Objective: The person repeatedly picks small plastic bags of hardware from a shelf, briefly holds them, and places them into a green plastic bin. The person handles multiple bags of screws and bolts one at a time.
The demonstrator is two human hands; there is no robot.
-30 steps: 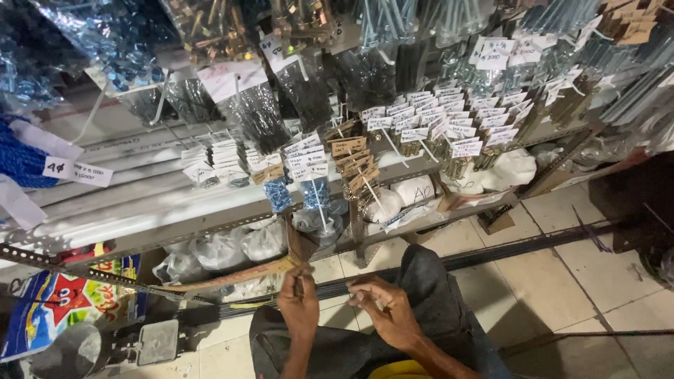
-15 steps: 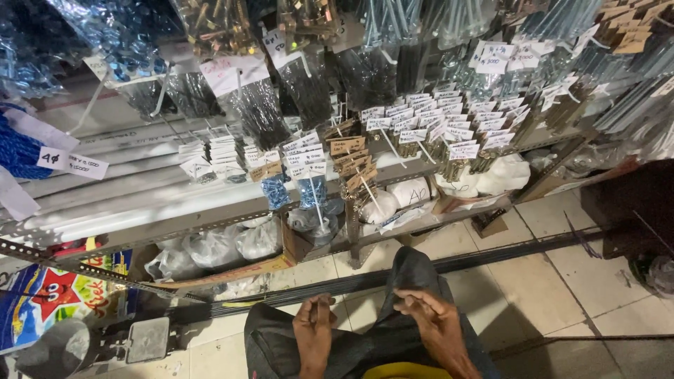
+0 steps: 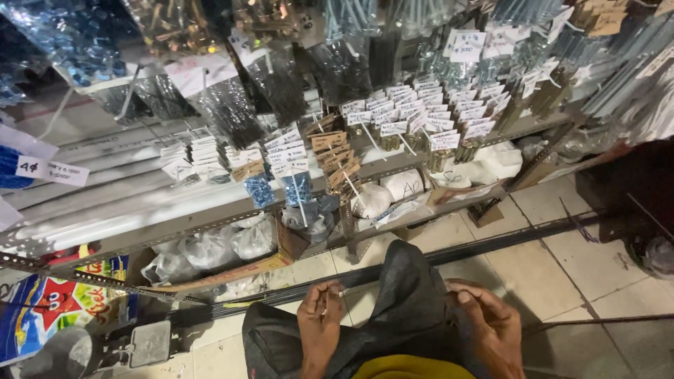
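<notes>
My left hand (image 3: pixel 319 330) is at the bottom centre, beside my raised knee in dark trousers (image 3: pixel 411 295). Its fingers pinch a thin pale piece (image 3: pixel 341 295); what the piece is I cannot tell. My right hand (image 3: pixel 491 326) lies on the other side of the knee with its fingers curled in, and nothing shows in it. A long dark metal bar (image 3: pixel 491 245) lies on the tiled floor just beyond my knee, running from lower left to upper right.
A metal shelf rack (image 3: pixel 210 221) fills the upper view, hung with clear bags of screws (image 3: pixel 232 105) and several paper tags (image 3: pixel 421 112). White sacks (image 3: pixel 491 165) and plastic bags (image 3: pixel 210 245) sit on the bottom shelf. A colourful printed bag (image 3: pixel 42 309) lies at the left.
Both hands have dropped toward me and moved apart, one to each side of my knee. The thin rod they held between them a second ago is no longer seen spanning them.
</notes>
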